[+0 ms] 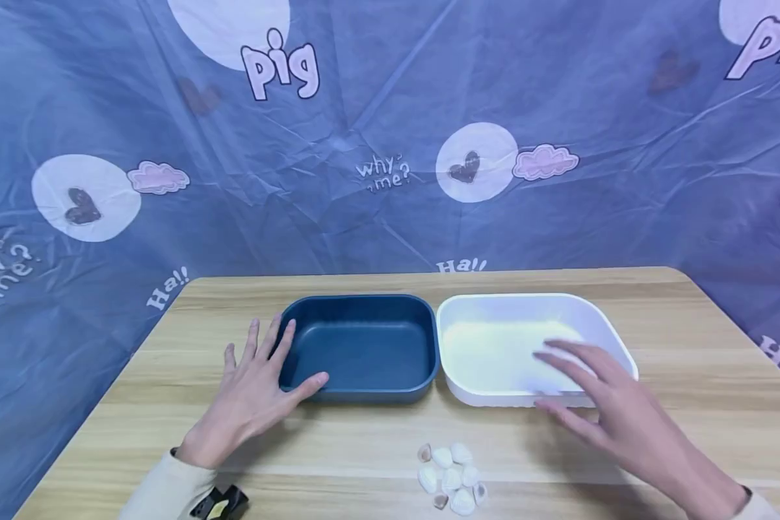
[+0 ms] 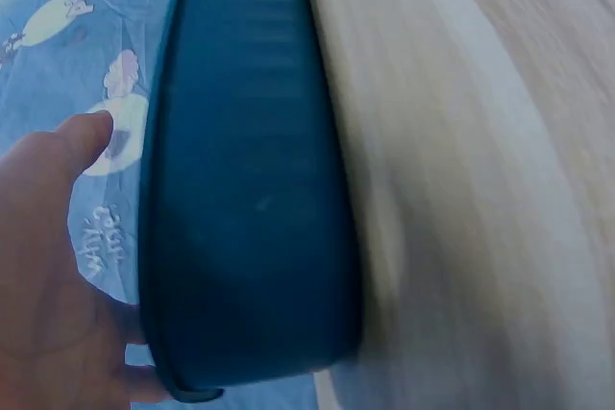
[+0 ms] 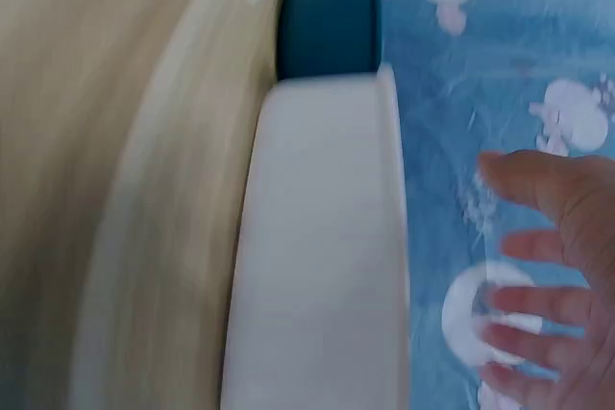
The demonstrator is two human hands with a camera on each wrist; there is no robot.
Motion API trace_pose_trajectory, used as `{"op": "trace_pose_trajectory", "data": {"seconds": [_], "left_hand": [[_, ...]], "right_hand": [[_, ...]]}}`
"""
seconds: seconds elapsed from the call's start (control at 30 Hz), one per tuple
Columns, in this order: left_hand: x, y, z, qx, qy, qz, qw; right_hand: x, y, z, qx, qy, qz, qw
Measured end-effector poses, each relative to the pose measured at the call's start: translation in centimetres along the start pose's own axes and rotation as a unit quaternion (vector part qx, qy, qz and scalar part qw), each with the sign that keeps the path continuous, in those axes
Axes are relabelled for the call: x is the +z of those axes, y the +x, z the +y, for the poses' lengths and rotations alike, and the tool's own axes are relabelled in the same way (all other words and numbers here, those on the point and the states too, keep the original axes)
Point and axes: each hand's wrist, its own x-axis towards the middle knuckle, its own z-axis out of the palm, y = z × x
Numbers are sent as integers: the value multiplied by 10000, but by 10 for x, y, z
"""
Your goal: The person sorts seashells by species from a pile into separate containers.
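Note:
A dark blue rectangular tray sits on the table beside a white tray, their near sides almost meeting. My left hand is spread at the blue tray's left end, fingertips right at the rim; in the left wrist view the thumb stands apart from the tray's wall. My right hand, slightly blurred, hovers over the right front corner of the white tray with its fingers apart and nothing in them. Both trays hold nothing. Several small seashells lie in a cluster on the table in front of the trays.
The wooden table has rounded far corners. A blue cloth with printed words and hearts hangs behind it and at both sides. A black device is strapped at the left wrist.

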Motion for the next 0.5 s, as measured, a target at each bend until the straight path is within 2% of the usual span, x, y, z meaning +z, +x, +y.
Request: {"op": "trace_pose_trajectory", "data": {"seconds": [0.1,0.23,0.37,0.5], "left_hand": [[2,2,-3,-28,-62,-94,9999],[5,6,-4,-42,-62,-80,9999],[7,8,-3,-43,-51,-97,9999],[9,10,-2,-62,-93,-126,9999]], "right_hand": [[7,-2,-15,-324,563,-44,9979],[22,-10,-26,-491,1441,-379,9876],[36,-18,-32,-409,2136,-936,9716],[46,-21,-38,-173,2468,-1469,9577]]}}
